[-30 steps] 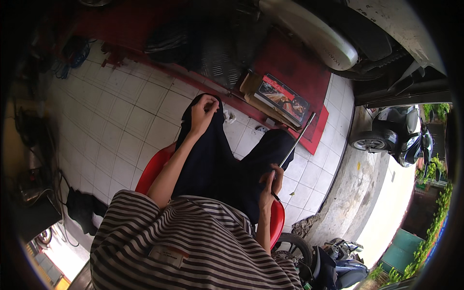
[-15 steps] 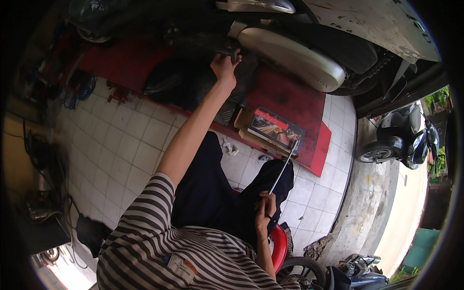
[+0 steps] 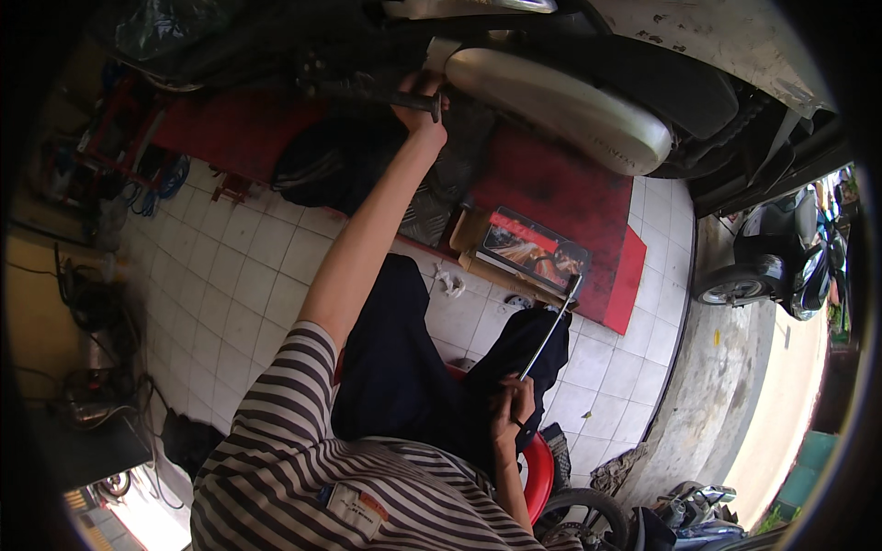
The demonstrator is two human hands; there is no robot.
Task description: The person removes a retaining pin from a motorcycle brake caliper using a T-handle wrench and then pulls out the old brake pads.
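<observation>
A dark bar (image 3: pixel 418 101) crosses my left fingers (image 3: pixel 429 82) (their grip, I can't tell); a box (image 3: pixel 536 248) lies ahead. Over my right knee (image 3: pixel 524 335), my right fingers (image 3: pixel 524 389) clamp a metal rod (image 3: pixel 550 328), its length slanting forward-right.

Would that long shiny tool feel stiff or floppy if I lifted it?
The tool looks like straight, shiny metal, so probably stiff. Its thicker far end may make it feel front-heavy in the right hand.
</observation>
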